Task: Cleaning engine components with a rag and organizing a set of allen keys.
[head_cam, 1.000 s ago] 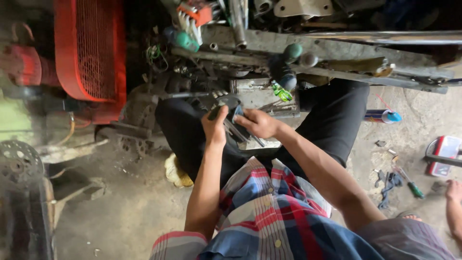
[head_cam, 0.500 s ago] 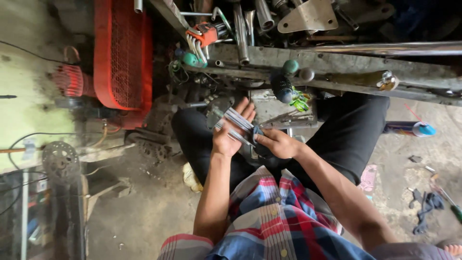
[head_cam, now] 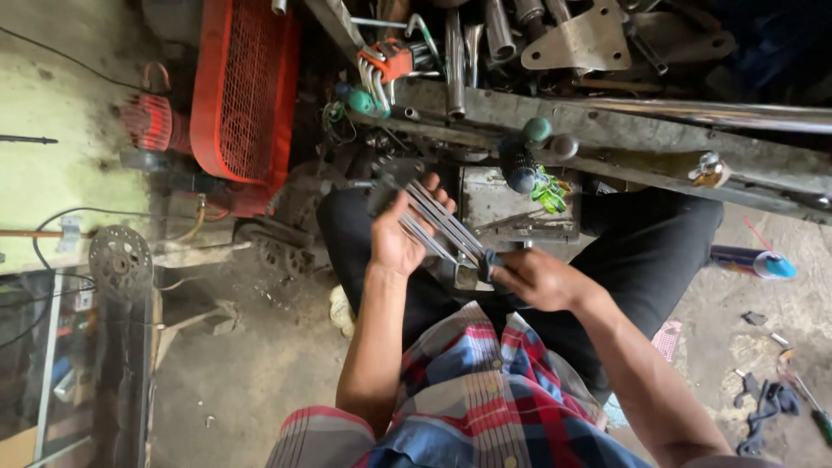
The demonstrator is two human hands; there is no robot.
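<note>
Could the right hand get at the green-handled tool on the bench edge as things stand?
Probably yes, but not freely. The right hand is gripping the lower end of the metal rods that the left hand also holds. The green-handled tool lies just ahead, nothing between, so the hand would need to let go first.

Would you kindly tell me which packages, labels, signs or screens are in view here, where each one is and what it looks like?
Spray can: lying on the floor at the right, beside the person's knee; dark cylinder with a light blue cap.
Green packet: on the metal box under the bench edge, beyond the right hand; small, crumpled, bright green.
No signs or screens show.
</note>
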